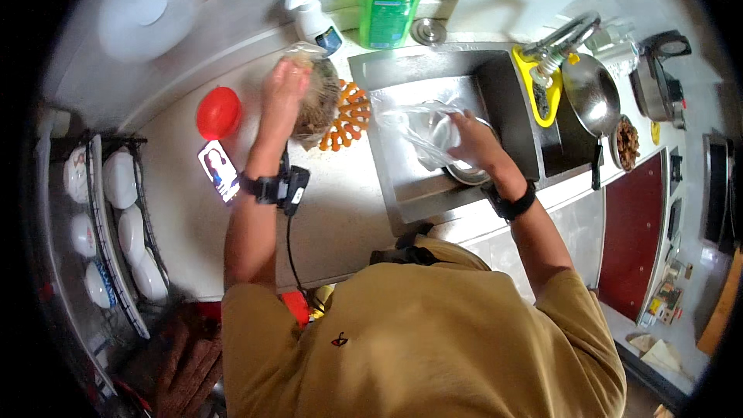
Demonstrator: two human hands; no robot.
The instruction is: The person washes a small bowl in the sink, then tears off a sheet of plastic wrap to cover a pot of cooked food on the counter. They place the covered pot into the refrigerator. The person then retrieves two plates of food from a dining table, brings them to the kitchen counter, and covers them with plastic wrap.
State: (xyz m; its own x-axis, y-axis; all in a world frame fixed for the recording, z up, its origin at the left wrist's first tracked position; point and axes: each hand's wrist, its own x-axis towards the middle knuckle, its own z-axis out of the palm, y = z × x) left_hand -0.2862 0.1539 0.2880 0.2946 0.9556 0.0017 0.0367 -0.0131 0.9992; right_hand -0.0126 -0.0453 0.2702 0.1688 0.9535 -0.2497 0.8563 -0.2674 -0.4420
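On the counter, my left hand point(285, 93) is blurred and lies against the left side of a clear plastic bag point(319, 96) of brownish contents. Whether its fingers grip the bag is unclear. An orange slatted trivet point(352, 116) shows partly from under that bag. Over the sink basin point(406, 183), my right hand point(477, 142) holds a thin, crumpled clear plastic bag point(424, 130) between thumb and fingers. Beneath it, a round metal bowl point(469, 174) sits in the basin, partly covered by the bag and hand.
Left of my left hand are a red bowl point(219, 113) and a lit phone point(218, 169). A spray bottle point(313, 17) and green pump bottle point(390, 8) stand behind. Rightward are a faucet point(560, 46), yellow sink caddy point(540, 93), wok point(591, 93) and dish rack point(119, 232) far left.
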